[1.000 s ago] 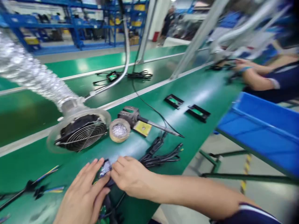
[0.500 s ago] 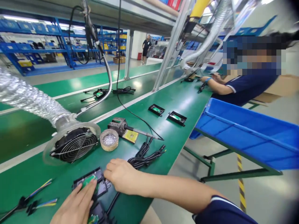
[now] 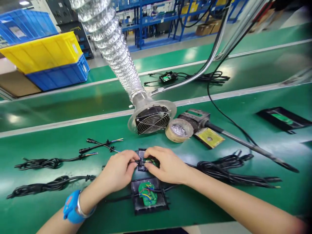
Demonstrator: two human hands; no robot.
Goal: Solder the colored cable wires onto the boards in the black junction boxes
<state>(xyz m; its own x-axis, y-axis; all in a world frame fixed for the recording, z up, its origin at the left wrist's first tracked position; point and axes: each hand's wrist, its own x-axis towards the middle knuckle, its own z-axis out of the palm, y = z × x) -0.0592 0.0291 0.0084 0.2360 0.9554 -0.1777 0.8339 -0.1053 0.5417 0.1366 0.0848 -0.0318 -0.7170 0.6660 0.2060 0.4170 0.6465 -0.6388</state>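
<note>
Both my hands meet at a small black plastic box [image 3: 142, 166] that has a green circuit board [image 3: 154, 160] inside. My left hand [image 3: 119, 170] pinches a thin black cable [image 3: 134, 161] at the box's left wall. Over the box's right part curls my right hand [image 3: 169, 165], thumb and forefinger gripping it and hiding much of the board. Just below, a second black box [image 3: 162, 205] lies open, its green board [image 3: 148, 194] joined to coloured wires, with black cables leaving both sides.
Short cables with bare coloured ends [image 3: 107, 143] and coiled black cables [image 3: 45, 162] lie left. Right are a cable bundle [image 3: 226, 174], soldering iron [image 3: 253, 148], its stand [image 3: 193, 117] and a round tub [image 3: 179, 130]. A fan hood [image 3: 153, 120] hangs ahead; another box [image 3: 284, 118] lies far right.
My view has swung left, so the co-worker and blue cart are out of sight. My left hand has moved from resting on the board to pinching the cable; my right hand now covers the box's right part.
</note>
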